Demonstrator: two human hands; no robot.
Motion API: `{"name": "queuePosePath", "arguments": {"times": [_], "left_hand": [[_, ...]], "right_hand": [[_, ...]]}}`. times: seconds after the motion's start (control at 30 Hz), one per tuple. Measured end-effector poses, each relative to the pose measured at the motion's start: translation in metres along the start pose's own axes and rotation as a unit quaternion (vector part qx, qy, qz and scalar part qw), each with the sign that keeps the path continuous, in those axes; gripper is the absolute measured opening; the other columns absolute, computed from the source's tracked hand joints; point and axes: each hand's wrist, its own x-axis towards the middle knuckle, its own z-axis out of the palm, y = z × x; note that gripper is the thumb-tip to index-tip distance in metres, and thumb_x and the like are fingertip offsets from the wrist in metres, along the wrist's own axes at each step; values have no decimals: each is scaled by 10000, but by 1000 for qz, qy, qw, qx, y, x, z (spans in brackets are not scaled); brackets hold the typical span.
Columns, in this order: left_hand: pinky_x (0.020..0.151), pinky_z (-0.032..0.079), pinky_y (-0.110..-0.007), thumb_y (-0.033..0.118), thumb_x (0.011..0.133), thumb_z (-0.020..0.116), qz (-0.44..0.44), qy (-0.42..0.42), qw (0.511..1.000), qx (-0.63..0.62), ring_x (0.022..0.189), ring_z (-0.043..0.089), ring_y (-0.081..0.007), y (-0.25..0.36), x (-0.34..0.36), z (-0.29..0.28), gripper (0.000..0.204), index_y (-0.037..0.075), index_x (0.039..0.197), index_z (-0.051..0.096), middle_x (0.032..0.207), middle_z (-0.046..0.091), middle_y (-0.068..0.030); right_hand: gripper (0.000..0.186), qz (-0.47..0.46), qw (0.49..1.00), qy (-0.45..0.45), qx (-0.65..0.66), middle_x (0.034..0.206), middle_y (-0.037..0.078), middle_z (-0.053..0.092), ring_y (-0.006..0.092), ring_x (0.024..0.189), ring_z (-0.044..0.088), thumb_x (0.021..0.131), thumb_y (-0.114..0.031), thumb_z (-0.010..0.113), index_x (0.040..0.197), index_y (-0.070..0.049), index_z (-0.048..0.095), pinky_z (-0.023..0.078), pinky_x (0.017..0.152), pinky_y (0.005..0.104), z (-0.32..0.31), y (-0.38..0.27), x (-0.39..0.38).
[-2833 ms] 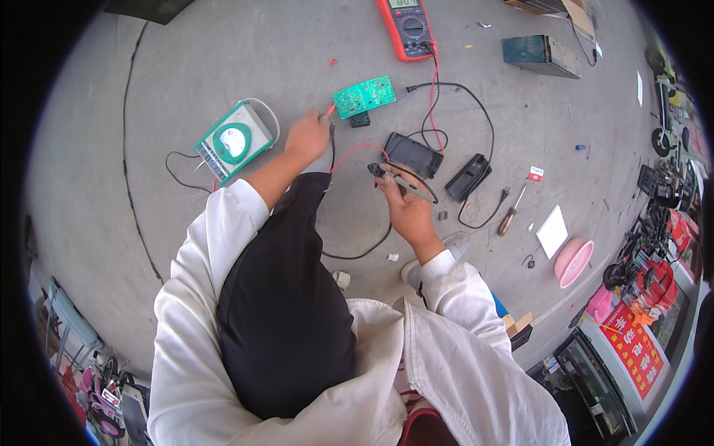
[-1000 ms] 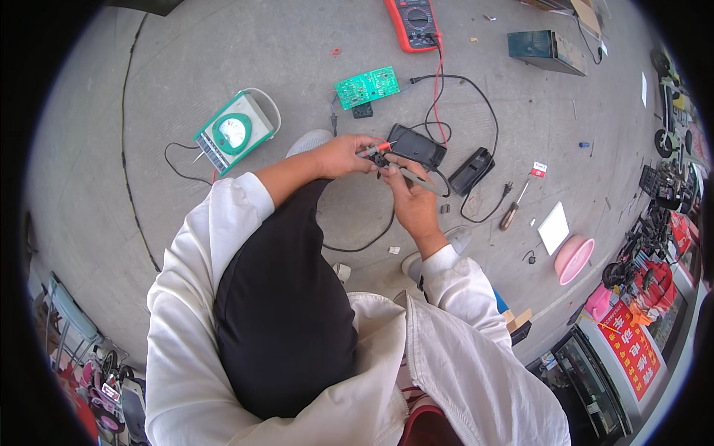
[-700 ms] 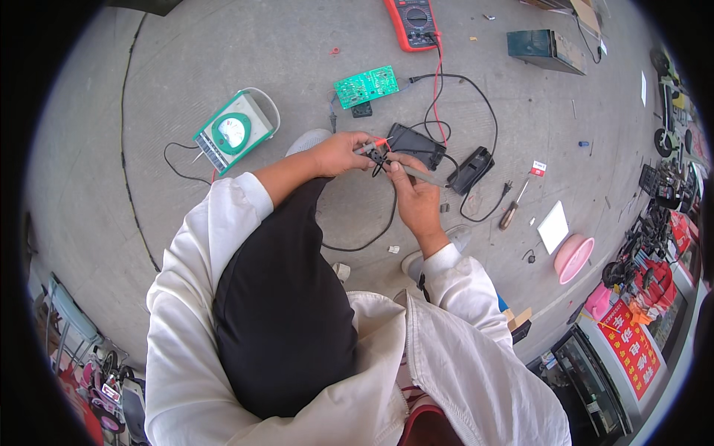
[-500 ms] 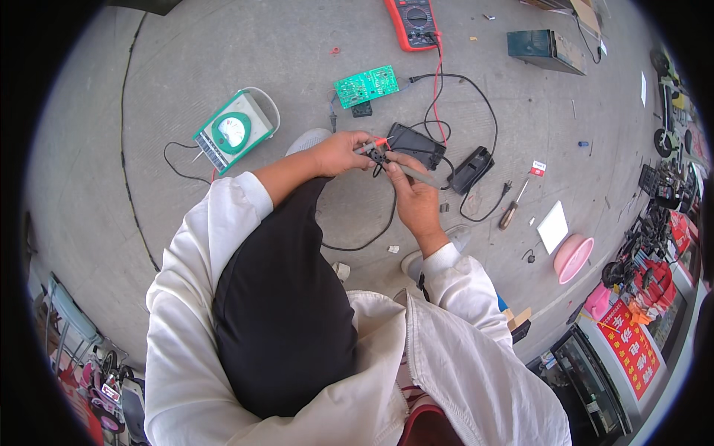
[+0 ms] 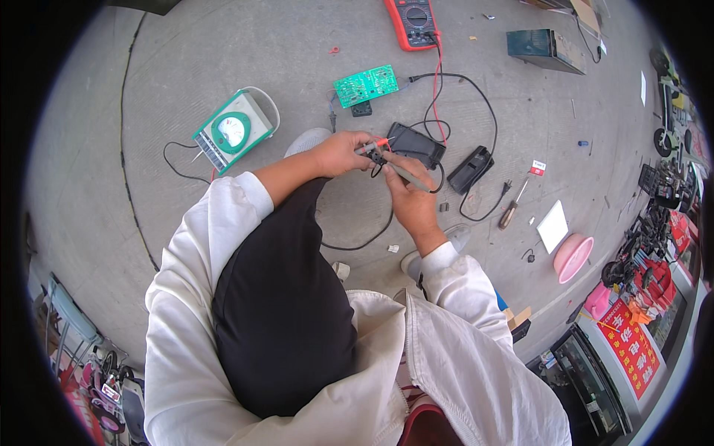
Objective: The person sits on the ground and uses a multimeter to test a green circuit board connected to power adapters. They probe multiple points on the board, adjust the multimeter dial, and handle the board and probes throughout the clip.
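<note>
Pinching a slim grey-and-red plastic probe [image 5: 382, 141], your left hand [image 5: 341, 153] sits beside your right hand [image 5: 413, 202], whose fingers grip a smooth grey rod-shaped handle [image 5: 408, 175]; between them is a small black connector [image 5: 377, 157]. Beyond lie a shallow black plastic case [image 5: 420, 145] and flat green circuit board [image 5: 367, 85] on rough grey concrete [image 5: 253, 44].

Out there, on my head view, I'm holding both hands close together: the left hand [image 5: 343, 154] is pinching a red-tipped probe [image 5: 365, 149], the right hand [image 5: 413, 199] is gripping a grey pen-shaped handle [image 5: 406, 175], and a small black plug [image 5: 377, 157] is sitting between them. Just beyond, a black plastic shell [image 5: 420, 143] is lying on the floor [image 5: 223, 56]. Farther up, a green circuit board [image 5: 367, 86] is resting near the red meter [image 5: 415, 22].
</note>
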Motion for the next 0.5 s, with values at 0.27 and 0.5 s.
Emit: {"name": "queuePosePath", "arguments": {"times": [0.27,0.5], "left_hand": [[701,478,-273,99,767,708,-22,9,999,29,746,610,-108,20,-7,2,433,25,1178,593,820,654,-50],[660,459,-270,109,766,701,1,11,1000,18,712,586,-103,5,-2,1,379,30,1126,613,764,638,-36]], "right_hand": [[207,55,997,-20,54,947,134,657,225,826,635,851,-39,635,1056,-27,664,511,737,316,2,12,0],[213,136,973,-38,185,1104,149,623,156,842,633,907,-62,592,1111,-20,641,536,728,264,4,10,0]]}}
